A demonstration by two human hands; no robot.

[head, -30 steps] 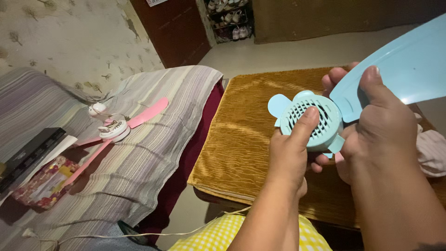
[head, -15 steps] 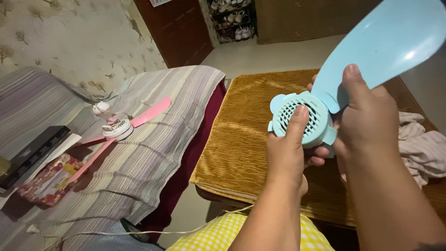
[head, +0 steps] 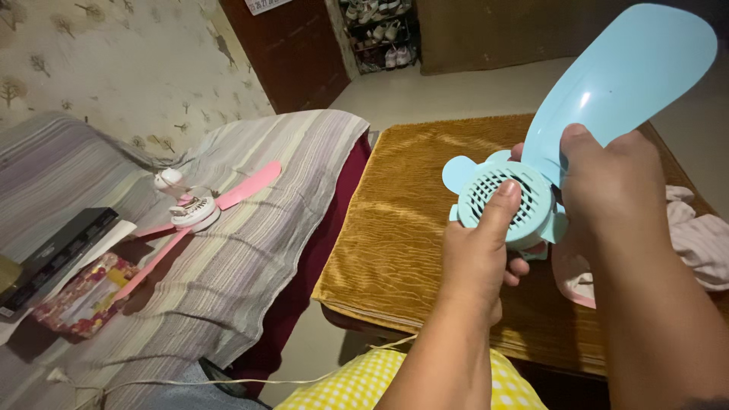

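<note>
left hand (head: pixel 474 262) gripping fan hub (head: pixel 507 199), right hand (head: pixel 607 186) pinching blade (head: pixel 619 76)

Pale blue fan hub (head: pixel 507 200), round with slotted grille, was held upright under the left hand's (head: pixel 477 262) thumb; its broad blue blade (head: pixel 619 76) rose up-right from the right hand's (head: pixel 611 186) grip.
</note>
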